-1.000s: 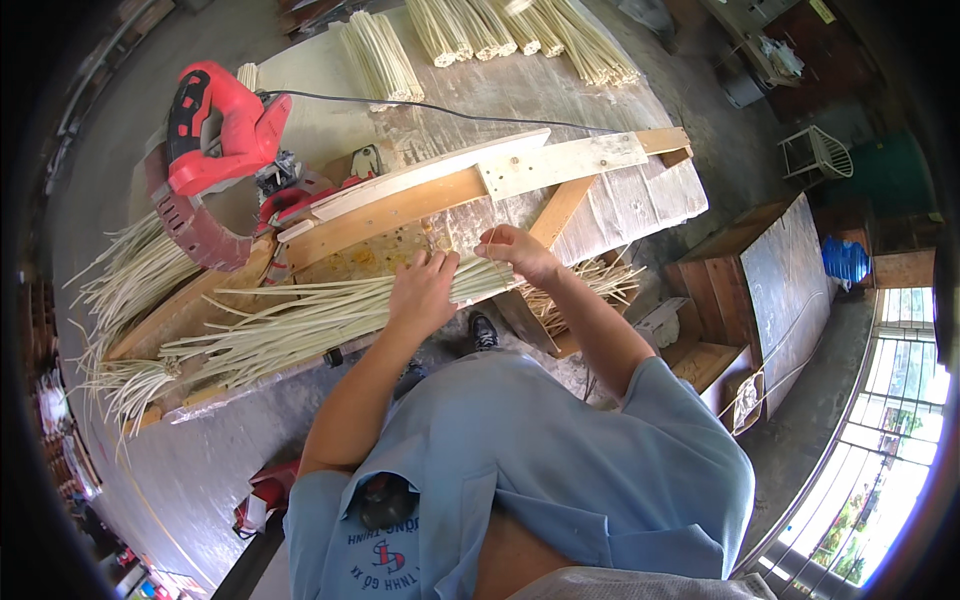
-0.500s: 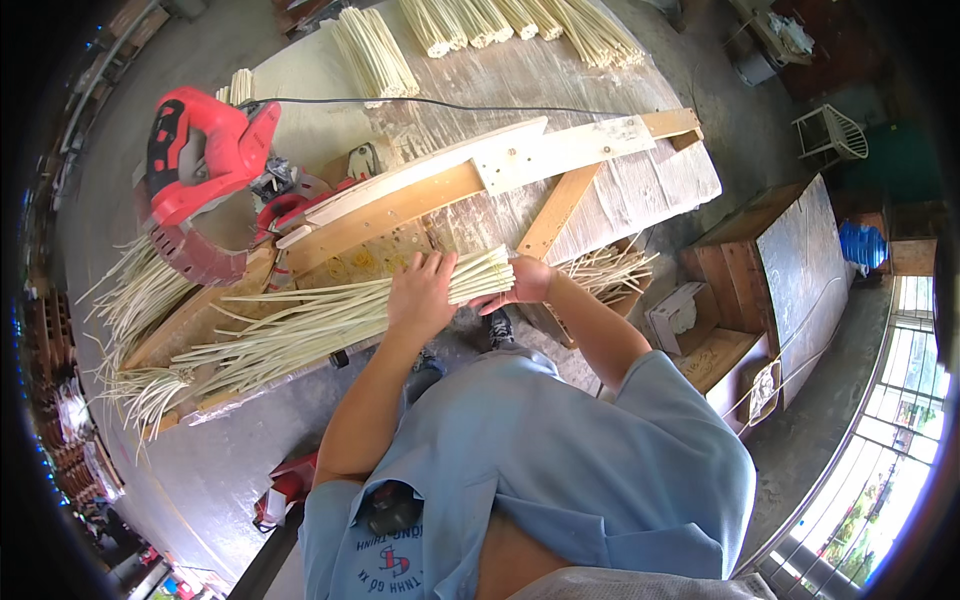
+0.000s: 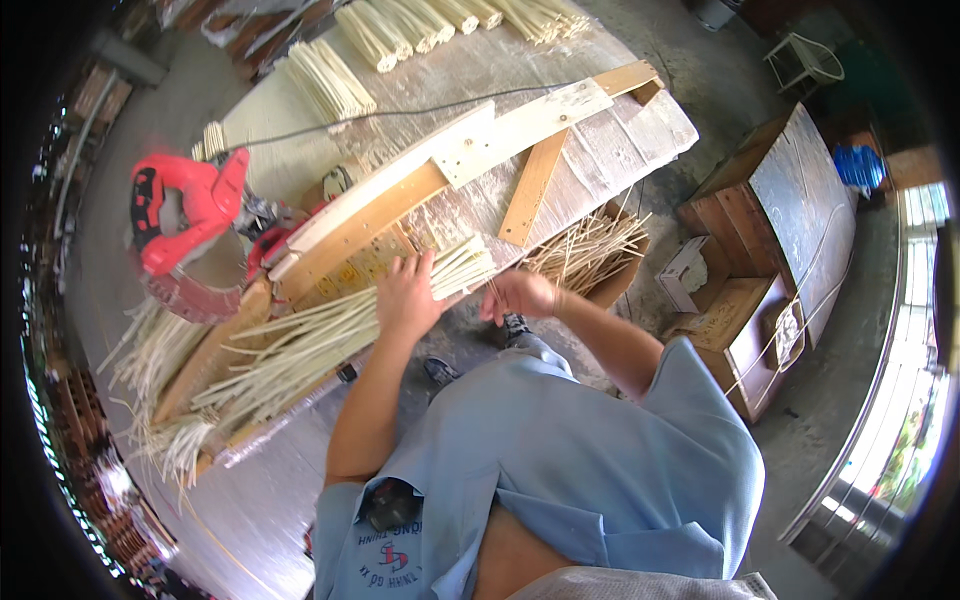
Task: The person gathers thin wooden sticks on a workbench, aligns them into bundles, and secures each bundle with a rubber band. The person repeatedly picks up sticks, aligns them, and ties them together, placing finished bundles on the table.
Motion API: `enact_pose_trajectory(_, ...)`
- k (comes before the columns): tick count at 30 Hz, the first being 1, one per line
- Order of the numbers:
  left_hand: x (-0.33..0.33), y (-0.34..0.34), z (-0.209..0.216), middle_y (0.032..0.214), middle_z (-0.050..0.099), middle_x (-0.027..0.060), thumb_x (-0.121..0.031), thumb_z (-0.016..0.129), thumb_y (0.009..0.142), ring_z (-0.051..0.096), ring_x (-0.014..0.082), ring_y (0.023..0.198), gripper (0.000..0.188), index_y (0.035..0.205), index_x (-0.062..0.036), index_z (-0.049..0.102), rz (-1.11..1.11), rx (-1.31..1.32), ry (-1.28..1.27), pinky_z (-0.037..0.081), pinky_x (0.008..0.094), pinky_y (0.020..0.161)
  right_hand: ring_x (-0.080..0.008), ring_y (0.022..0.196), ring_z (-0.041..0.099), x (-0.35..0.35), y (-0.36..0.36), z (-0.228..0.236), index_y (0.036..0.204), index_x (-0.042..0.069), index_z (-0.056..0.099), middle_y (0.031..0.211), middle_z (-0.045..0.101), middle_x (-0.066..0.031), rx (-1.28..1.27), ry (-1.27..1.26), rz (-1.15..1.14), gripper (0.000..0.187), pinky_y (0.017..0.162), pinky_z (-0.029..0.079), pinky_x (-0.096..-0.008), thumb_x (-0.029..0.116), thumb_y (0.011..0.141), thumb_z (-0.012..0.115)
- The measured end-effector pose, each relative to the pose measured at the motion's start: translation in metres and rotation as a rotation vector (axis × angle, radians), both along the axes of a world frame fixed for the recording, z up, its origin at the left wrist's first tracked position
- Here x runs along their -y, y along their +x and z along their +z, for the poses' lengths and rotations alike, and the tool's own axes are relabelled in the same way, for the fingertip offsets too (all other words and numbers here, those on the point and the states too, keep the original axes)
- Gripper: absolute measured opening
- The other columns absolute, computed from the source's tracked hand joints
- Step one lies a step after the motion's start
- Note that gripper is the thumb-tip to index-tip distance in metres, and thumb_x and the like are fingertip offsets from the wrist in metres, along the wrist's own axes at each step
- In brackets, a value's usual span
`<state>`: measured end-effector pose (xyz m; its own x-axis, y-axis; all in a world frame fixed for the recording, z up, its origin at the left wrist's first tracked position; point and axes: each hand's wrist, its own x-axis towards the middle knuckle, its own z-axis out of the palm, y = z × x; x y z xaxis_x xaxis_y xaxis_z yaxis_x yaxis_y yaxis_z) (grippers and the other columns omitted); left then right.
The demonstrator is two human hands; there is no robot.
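Observation:
My left hand [image 3: 408, 298] lies over a long bundle of pale, thin rattan-like sticks [image 3: 300, 345], its fingers wrapped over the bundle near its even right end. Loose, uneven ends of the sticks fan out toward the left of the bench. Just off that even end, my right hand [image 3: 522, 297] is closed, fingers curled together; what they hold, if anything, is too small to make out. Behind the bundle, a wooden fence [image 3: 390, 205] of joined boards runs along the bench. A red power saw [image 3: 185, 225] stands at its left end.
Tied stick bundles [image 3: 330, 80] lie along the far side of the worktable [image 3: 640, 130]. A carton [image 3: 610, 285] of short offcuts stands below the near edge, beside my right arm. A wooden cabinet [image 3: 745, 250] is farther right. A black cable [image 3: 420, 112] crosses the tabletop.
My right hand has drawn back slightly from the bundle's even end and curled up. My left hand stays on the sticks. The whole view has turned a little.

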<state>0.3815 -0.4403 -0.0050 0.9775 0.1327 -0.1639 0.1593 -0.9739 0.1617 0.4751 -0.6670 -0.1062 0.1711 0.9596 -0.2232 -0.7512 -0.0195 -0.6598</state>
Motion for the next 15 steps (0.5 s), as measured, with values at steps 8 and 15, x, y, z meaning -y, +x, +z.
enact_pose_trajectory(8, -0.003, -0.005, -0.007, 0.127, 0.063, 0.0079, -0.031, 0.084, 0.076, 0.056, 0.0284, 0.12, 0.073, 0.137, -0.0107, 0.05, -0.045, 0.016, 0.012, 0.048, 0.046, 0.094, -0.0308, 0.105, 0.068, 0.012, -0.077, 0.057, 0.09, -0.005, 0.067, 0.105, 0.071, -0.0193, 0.552, -0.077, -0.25, 0.026, 0.094, 0.052, -0.0384, -0.003, 0.087, 0.041)
enact_pose_trajectory(15, -0.004, -0.012, -0.003, 0.128, 0.061, 0.0079, -0.04, 0.085, 0.074, 0.055, 0.0279, 0.121, 0.075, 0.135, -0.0102, 0.052, -0.049, 0.047, -0.014, 0.046, 0.0469, 0.094, -0.0337, 0.134, 0.055, -0.049, -0.06, 0.128, 0.106, -0.004, 0.071, 0.129, 0.067, -0.0195, 1.263, -0.072, -0.575, 0.034, 0.108, 0.049, -0.0415, -0.018, 0.083, 0.051)
